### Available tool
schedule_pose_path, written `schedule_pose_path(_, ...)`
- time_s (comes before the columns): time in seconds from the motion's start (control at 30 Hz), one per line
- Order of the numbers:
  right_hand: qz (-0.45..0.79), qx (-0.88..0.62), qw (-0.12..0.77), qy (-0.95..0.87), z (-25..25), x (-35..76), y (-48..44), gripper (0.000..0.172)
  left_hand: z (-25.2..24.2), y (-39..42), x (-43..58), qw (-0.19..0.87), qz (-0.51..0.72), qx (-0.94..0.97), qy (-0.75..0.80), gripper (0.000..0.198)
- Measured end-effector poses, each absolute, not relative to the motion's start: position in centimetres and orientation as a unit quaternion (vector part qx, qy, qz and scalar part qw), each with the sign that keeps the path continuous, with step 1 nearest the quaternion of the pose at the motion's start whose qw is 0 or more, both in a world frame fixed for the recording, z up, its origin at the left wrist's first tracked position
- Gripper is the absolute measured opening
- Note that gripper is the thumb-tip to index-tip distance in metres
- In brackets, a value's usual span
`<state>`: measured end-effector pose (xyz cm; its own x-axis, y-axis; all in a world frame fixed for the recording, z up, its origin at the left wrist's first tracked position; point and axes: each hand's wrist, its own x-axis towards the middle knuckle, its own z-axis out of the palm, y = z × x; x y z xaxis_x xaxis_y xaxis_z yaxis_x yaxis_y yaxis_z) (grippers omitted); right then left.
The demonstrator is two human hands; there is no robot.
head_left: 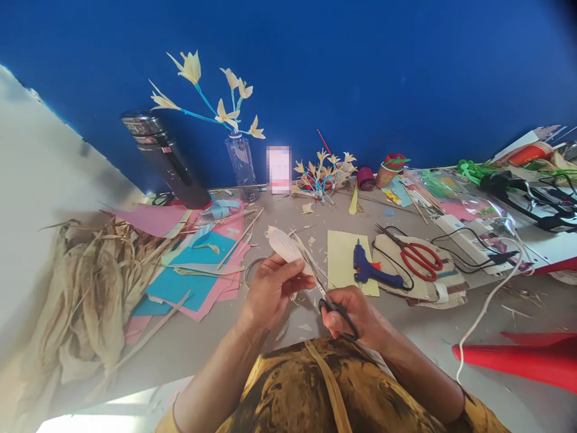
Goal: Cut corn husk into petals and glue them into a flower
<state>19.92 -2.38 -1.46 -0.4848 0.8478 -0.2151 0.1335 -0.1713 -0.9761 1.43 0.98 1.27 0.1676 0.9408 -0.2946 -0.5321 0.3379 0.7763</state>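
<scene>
My left hand (pixel 274 285) pinches a pale, petal-shaped piece of dried husk (pixel 285 245) between thumb and fingers, its rounded tip pointing up and away. In my right hand (pixel 356 313) is a pair of scissors (pixel 344 319) with black handles, fingers through the loops. The blades run up along the right edge of the husk piece; whether they touch it I cannot tell. Small pale scraps (pixel 305 328) lie on the grey table (pixel 288 210) around and under my hands.
Dried husks (pixel 85 294) and coloured paper (pixel 193 270) lie left. A blue glue gun (pixel 376 270) and red-handled scissors (pixel 419 258) lie right, near a power strip (pixel 469 243). Behind stand a black flask (pixel 166 159), a bottle (pixel 242 168) with husk flowers (pixel 228 114) and smaller flowers (pixel 322 180).
</scene>
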Motion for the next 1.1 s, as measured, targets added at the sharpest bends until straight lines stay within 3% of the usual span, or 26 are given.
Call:
schedule_pose_path(0.63,0.661,-0.433,0.261,-0.555,-1.6,19.9,-2.4,0.055,1.2,1.6,0.0,0.642,0.518,0.395,0.404,0.019)
schedule_pose_path(1.1,0.674,-0.447,0.241,-0.537,-1.7,20.0,-3.0,0.050,2.1,2.5,-0.5,0.704,0.464,0.395,0.364,0.025)
